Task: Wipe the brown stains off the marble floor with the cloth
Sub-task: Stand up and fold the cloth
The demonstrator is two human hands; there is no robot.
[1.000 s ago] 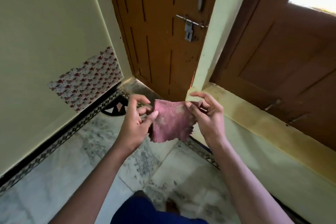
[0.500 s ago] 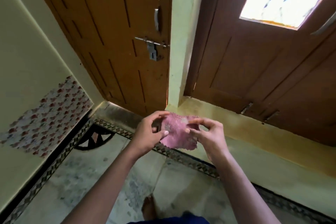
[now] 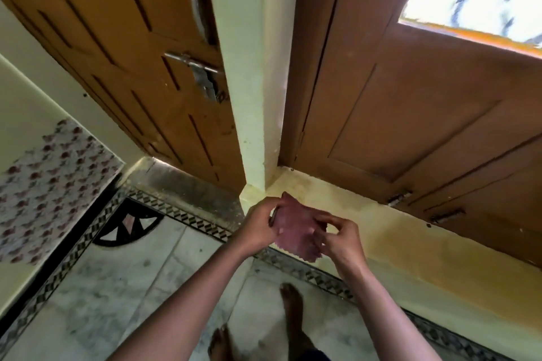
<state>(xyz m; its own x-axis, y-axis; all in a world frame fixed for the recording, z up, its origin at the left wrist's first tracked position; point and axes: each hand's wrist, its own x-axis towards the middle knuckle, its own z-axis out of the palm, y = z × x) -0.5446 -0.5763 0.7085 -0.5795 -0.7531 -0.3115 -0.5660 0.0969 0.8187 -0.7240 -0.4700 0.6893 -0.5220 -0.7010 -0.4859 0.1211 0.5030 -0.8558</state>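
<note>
A small pink-maroon cloth (image 3: 294, 231) with a ragged edge hangs in the air between both hands, above the floor's patterned border. My left hand (image 3: 259, 227) pinches its left side between thumb and fingers. My right hand (image 3: 340, 236) pinches its right side, fingers curled round the edge. The marble floor (image 3: 123, 281) below is white with grey veining. I cannot make out distinct brown stains on it from here; a dark grimy strip (image 3: 187, 184) lies along the door threshold.
Two brown wooden doors (image 3: 152, 67) (image 3: 410, 126) meet at a pale yellow-green pillar (image 3: 252, 97). A raised yellowish ledge (image 3: 410, 246) runs along the right. A black-and-white mosaic border (image 3: 58, 275) edges the floor. My bare feet (image 3: 290, 302) stand below the hands.
The view has swung up and to the right, showing more of the doors. The hands have drawn the spread cloth closer together into a smaller bunch, both keeping their hold.
</note>
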